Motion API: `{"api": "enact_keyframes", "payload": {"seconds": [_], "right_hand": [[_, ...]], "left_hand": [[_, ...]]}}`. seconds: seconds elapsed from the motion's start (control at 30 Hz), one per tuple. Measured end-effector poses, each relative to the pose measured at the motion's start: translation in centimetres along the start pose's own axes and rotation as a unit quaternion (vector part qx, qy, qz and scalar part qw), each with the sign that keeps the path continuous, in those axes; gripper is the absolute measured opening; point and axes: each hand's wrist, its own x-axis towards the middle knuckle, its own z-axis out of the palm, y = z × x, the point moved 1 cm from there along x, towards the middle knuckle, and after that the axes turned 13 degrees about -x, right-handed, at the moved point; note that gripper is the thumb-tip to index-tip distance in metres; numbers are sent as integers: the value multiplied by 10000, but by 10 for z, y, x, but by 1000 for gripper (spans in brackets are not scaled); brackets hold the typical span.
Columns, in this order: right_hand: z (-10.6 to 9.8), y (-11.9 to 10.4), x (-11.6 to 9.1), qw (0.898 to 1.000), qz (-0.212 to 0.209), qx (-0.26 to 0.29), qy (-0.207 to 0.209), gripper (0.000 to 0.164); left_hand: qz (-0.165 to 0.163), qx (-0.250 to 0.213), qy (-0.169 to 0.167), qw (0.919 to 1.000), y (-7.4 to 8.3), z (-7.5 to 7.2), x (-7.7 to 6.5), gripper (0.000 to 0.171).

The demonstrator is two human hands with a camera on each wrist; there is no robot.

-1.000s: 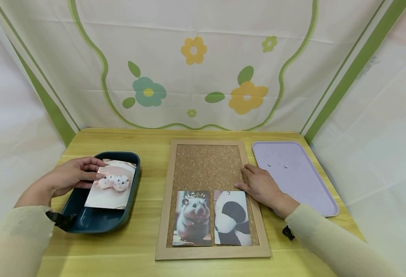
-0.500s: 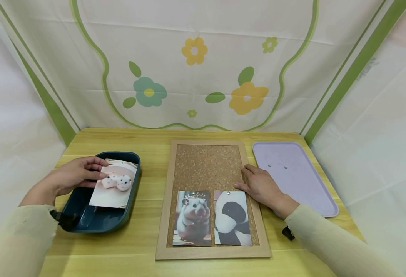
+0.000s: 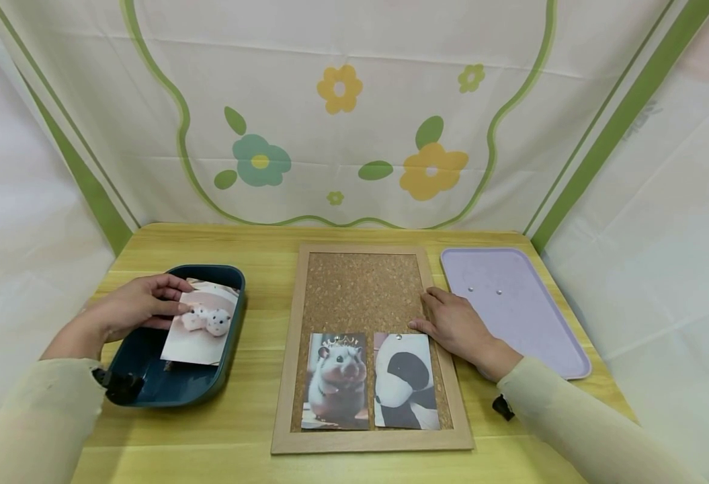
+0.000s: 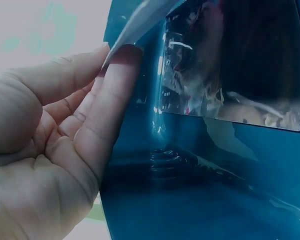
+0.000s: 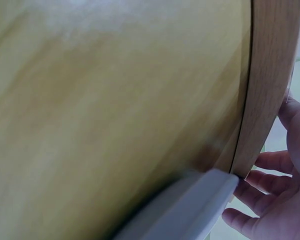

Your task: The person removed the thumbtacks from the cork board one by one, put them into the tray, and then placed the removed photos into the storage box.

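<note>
My left hand [image 3: 139,306] pinches a photo card [image 3: 199,339] of white spotted figures by its left edge, over a dark teal bin [image 3: 173,390]. In the left wrist view, thumb and fingers grip the edge of this card [image 4: 140,22], and another glossy picture [image 4: 235,60] shows inside the bin. My right hand [image 3: 460,326] rests on the right side of a wood-framed corkboard [image 3: 360,289], its fingers along the frame [image 5: 270,75] in the right wrist view. On the board's lower half are a crowned hamster photo [image 3: 336,390] and a panda photo [image 3: 405,386], each with a pin at its top.
A lilac tray [image 3: 529,329] lies right of the corkboard, bearing a silver pin [image 3: 471,290] and a second pin [image 3: 499,292]. Beneath everything is a yellow wooden table [image 3: 257,376]. A flower-printed curtain [image 3: 306,121] hangs behind and at both sides.
My left hand has shifted slightly right, and the pinched photo card has moved right with it over the bin. The right hand and corkboard have stayed still.
</note>
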Motion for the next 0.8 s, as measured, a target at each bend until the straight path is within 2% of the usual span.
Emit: {"api": "enact_keyframes", "payload": {"seconds": [0.27,0.5,0.8], "right_hand": [[0,0,0,10000,-1,-21,5,73],[0,0,1,10000,-8,-11,-15,72],[-2,0,2,10000,-20,-28,-81,72]], "left_hand": [[-144,294,79,9994,3,1,-3,66],[-340,785,282,9959,11,0,-11,56],[-180,1314,538,9897,20,5,-17,51]]}}
